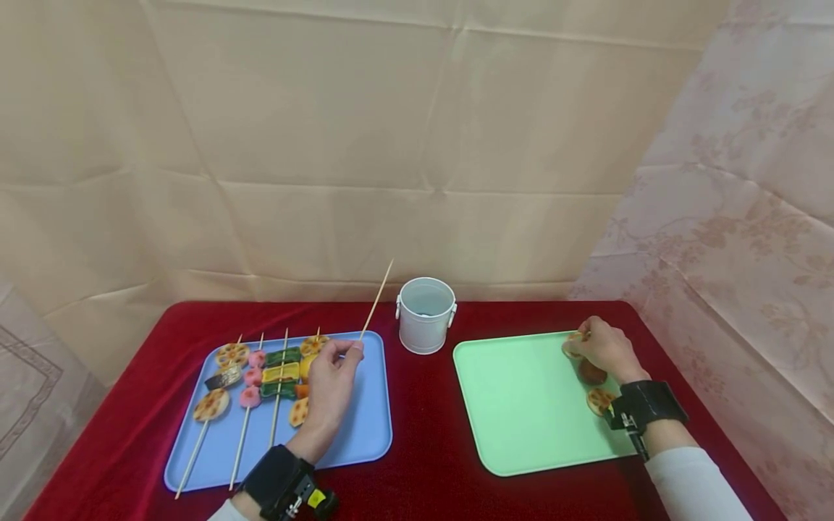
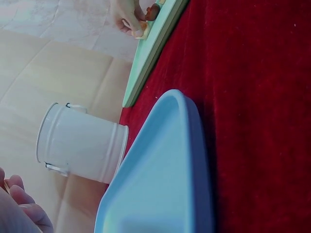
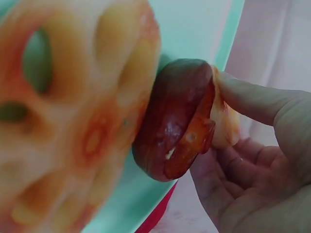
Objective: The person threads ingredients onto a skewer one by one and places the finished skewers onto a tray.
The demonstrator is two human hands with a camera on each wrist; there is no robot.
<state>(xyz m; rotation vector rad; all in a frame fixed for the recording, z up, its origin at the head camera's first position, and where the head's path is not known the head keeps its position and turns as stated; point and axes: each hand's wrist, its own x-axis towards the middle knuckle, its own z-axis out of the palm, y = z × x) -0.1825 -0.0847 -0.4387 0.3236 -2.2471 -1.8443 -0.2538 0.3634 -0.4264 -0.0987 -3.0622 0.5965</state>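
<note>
My left hand (image 1: 329, 383) pinches a thin bare wooden skewer (image 1: 378, 298) between thumb and fingertips, its point slanting up and to the right above the blue tray's right part. Over the right edge of the green tray (image 1: 521, 405), my right hand (image 1: 609, 351) grips a lotus root slice (image 3: 224, 121). Directly beside that slice sits a glossy reddish-brown food piece (image 3: 177, 107); a second lotus root slice (image 3: 92, 141) lies closer to the wrist. In the left wrist view, only the left fingers (image 2: 31, 211) show at the lower left.
The blue tray (image 1: 358, 434) on the left carries several loaded skewers with lotus slices, pink pieces (image 1: 250, 396) and green and yellow pieces (image 1: 280, 373). Between the trays, towards the back, stands a white bucket (image 1: 423, 329). Red cloth (image 1: 423, 463) covers the table; curtains hang behind.
</note>
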